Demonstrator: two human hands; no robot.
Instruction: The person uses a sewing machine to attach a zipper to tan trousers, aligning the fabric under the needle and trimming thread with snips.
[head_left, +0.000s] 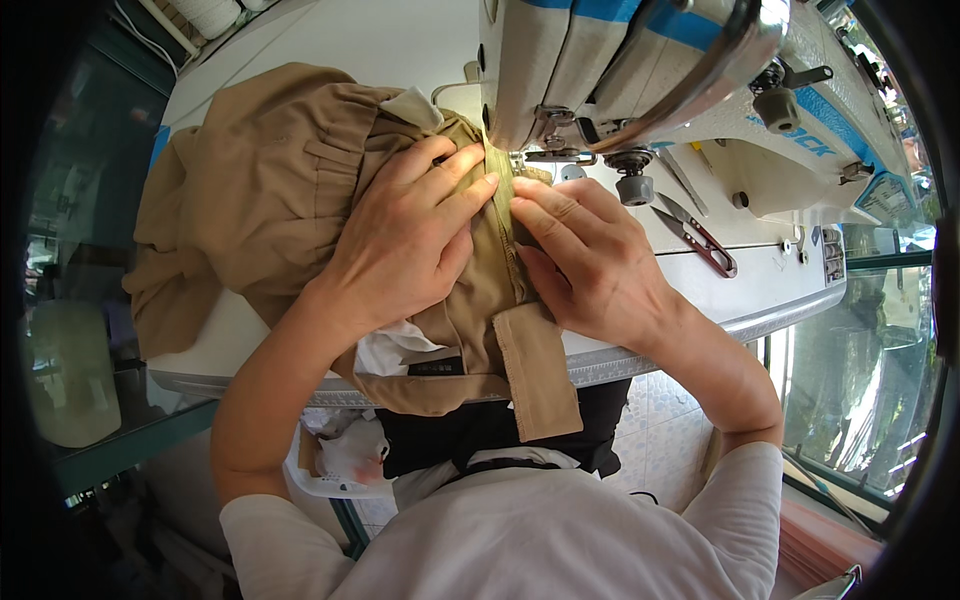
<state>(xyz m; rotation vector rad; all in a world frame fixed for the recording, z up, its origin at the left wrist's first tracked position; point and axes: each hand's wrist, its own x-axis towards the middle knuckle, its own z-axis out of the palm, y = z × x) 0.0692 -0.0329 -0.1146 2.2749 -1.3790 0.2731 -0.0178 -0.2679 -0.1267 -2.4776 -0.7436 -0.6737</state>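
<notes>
Brown trousers (262, 165) lie bunched over the table of a sewing machine (600, 67), their waistband hanging over the front edge. My left hand (412, 232) rests flat on the cloth, fingertips beside a greenish zipper tape (501, 176) that runs up to the presser foot (517, 160). On the other side of the tape, my right hand (589, 247) presses the cloth with bent fingers, its thumb near the serged edge. Whether its fingers pinch the fabric cannot be told. White pocket cloth (394, 349) shows below my left hand. The needle is not clearly visible.
Thread snips (697, 236) lie right of my right hand, near metal tweezers (682, 180). Small bobbins (786, 246) sit by the table's right end. A ruler strip (615, 367) follows the front edge. White thread cones (206, 15) stand at the upper left; a white basket (337, 487) is below.
</notes>
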